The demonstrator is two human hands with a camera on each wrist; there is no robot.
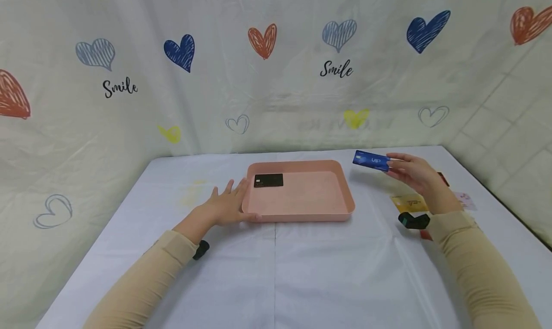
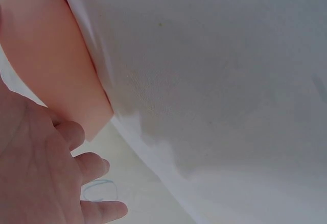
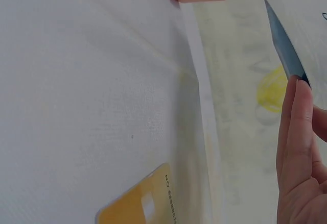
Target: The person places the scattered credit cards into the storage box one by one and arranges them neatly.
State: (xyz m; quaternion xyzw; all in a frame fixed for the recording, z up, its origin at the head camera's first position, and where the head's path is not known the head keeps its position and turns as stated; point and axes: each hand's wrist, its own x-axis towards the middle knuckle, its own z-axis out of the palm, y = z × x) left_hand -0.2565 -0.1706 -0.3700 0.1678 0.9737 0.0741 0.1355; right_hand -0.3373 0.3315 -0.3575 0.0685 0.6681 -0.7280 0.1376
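Note:
A blue card marked VIP is pinched by its right end between the thumb and fingers of my right hand, held above the table right of the tray. The right wrist view shows the blue card nearly edge-on. My left hand has its fingers spread and touches the left side of a shallow pink tray. Inside the tray, a black card lies in the upper left part. A gold card lies on the table below my right hand, partly covered by it.
Beside the gold card lie a pale pink card and red items, mostly hidden by the right arm; a dark red corner pokes out. The white-covered table meets a curtain printed with hearts at its back edge.

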